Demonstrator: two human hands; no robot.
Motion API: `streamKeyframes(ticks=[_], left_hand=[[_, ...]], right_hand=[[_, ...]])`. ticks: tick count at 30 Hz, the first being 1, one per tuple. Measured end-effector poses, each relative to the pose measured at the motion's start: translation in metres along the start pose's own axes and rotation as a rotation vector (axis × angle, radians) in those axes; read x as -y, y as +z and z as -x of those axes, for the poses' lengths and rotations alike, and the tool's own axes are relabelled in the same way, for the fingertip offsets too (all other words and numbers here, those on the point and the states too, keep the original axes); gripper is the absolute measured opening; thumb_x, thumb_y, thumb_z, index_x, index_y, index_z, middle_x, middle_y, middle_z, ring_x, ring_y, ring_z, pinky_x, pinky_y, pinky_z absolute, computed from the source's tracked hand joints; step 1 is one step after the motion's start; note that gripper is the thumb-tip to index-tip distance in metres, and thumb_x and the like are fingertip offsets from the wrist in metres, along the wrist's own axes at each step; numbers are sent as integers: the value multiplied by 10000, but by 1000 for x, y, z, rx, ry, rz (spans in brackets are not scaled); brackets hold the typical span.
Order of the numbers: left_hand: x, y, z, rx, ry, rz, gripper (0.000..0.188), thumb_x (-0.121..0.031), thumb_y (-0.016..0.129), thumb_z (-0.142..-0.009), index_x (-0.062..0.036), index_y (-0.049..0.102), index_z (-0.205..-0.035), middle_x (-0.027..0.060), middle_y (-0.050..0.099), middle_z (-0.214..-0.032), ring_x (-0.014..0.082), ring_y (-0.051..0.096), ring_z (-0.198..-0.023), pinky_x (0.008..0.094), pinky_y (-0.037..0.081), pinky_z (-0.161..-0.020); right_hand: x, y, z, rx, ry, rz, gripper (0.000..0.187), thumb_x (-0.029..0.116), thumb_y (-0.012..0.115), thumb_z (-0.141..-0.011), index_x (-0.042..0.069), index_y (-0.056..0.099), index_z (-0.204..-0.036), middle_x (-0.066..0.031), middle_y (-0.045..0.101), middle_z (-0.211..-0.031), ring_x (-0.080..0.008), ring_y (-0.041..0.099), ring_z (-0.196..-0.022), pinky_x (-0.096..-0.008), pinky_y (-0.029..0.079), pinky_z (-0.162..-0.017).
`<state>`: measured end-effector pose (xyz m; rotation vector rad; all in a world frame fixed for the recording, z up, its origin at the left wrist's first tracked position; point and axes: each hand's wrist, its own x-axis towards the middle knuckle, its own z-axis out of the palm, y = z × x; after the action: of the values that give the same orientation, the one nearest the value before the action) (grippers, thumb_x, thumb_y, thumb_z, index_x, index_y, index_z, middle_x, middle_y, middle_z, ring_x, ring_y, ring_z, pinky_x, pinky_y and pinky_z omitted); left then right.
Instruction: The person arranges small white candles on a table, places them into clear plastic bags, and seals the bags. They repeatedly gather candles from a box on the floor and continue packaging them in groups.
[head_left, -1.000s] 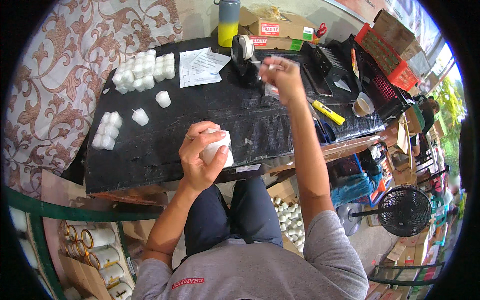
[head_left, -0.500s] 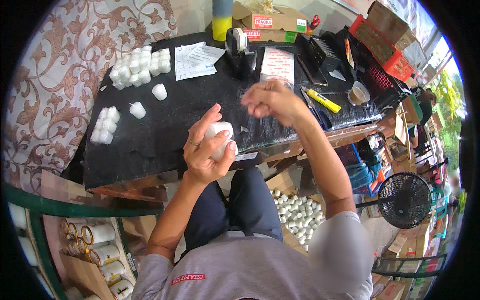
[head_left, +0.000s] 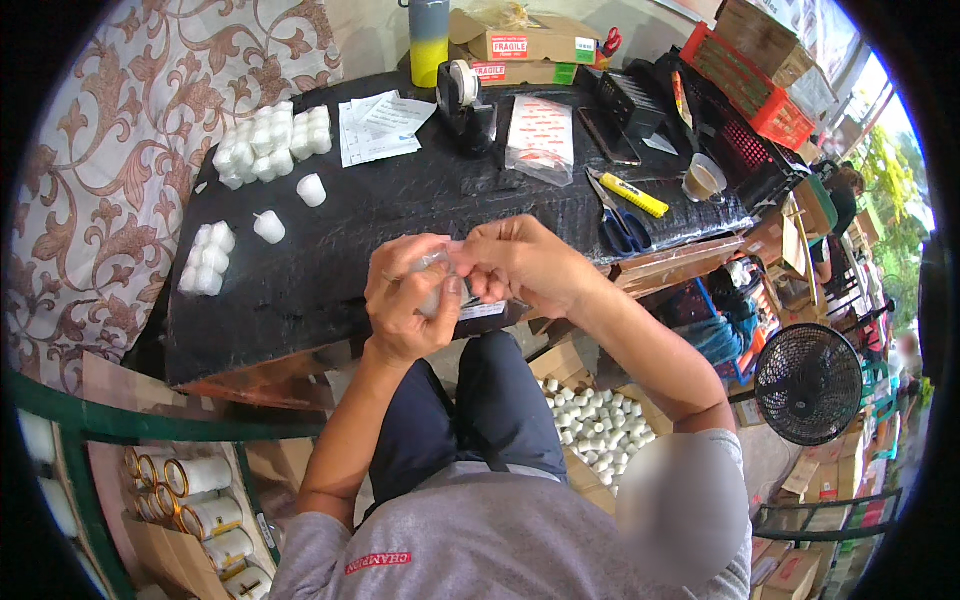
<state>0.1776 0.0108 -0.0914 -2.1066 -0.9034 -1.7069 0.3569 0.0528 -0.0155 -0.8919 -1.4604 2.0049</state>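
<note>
My left hand [head_left: 402, 305] holds a small bundle of white candles [head_left: 436, 287] in clear plastic wrap, just above the table's front edge. My right hand [head_left: 520, 265] is closed, its fingertips pinching the wrap at the bundle's upper right. The fingers hide much of the bundle. To the left on the black table [head_left: 330, 255] stand two loose white votive candles, one farther back [head_left: 311, 190] and one nearer [head_left: 269, 227]. Wrapped candle packs [head_left: 208, 260] lie at the left edge, and a larger group of packs [head_left: 270, 145] sits behind them.
Behind my hands are papers [head_left: 385, 128], a tape dispenser [head_left: 466, 110] and a plastic packet [head_left: 541, 140]. Scissors [head_left: 622, 225], a yellow cutter [head_left: 635, 197], a phone [head_left: 608, 136] and a cup [head_left: 703, 178] lie right. Below, a cardboard box holds many candles [head_left: 598, 428]; a black fan [head_left: 808, 384] stands right.
My right hand has come down and left from above the table to the bundle, and its fingers now pinch the wrap. My left hand still holds the bundle in nearly the same place.
</note>
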Motion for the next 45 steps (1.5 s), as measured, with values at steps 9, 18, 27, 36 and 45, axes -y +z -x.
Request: streamKeyframes(ticks=[9, 18, 27, 36, 45], left_hand=[[9, 5, 5, -133, -147, 116, 164, -28, 619, -881, -47, 508, -1000, 178, 666, -1074, 324, 653, -946, 432, 517, -840], [11, 0, -1, -190, -475, 259, 243, -183, 600, -996, -14, 547, -1162, 139, 643, -1116, 235, 624, -1014, 375, 494, -899], [31, -21, 6, 214, -667, 348, 874, -355, 763, -884, -68, 271, -1547, 203, 458, -1393, 305, 473, -1275, 421, 398, -1066], [78, -34, -47, 537, -457, -23, 1002, -148, 830, -725, -141, 285, -1566, 238, 563, -1341, 371, 555, -1260, 446, 432, -1056], [245, -15, -133, 486, -740, -1126, 742, -416, 740, -759, -29, 487, -1340, 251, 608, -1264, 415, 535, -1240, 530, 474, -967]], right_hand=[[-34, 31, 30, -131, -287, 48, 468, 31, 767, -857, 6, 508, -1245, -65, 612, -942, -111, 612, -815, -249, 520, -712], [-74, 53, -15, -342, -455, 65, 426, 48, 744, -889, 37, 460, -1206, -57, 484, -996, -80, 575, -711, -218, 504, -605], [-75, 23, -57, -361, -782, 611, 556, 31, 754, -809, 25, 479, -1293, -115, 621, -875, -265, 626, -836, -388, 505, -772], [-74, -34, 0, -589, -715, 765, 530, 37, 760, -791, 86, 595, -1292, -77, 703, -1110, -277, 598, -1078, -376, 485, -911], [-160, -90, 85, -923, -523, 148, 148, 95, 705, -934, -4, 636, -1019, -32, 664, -954, -108, 618, -886, -266, 483, -837]])
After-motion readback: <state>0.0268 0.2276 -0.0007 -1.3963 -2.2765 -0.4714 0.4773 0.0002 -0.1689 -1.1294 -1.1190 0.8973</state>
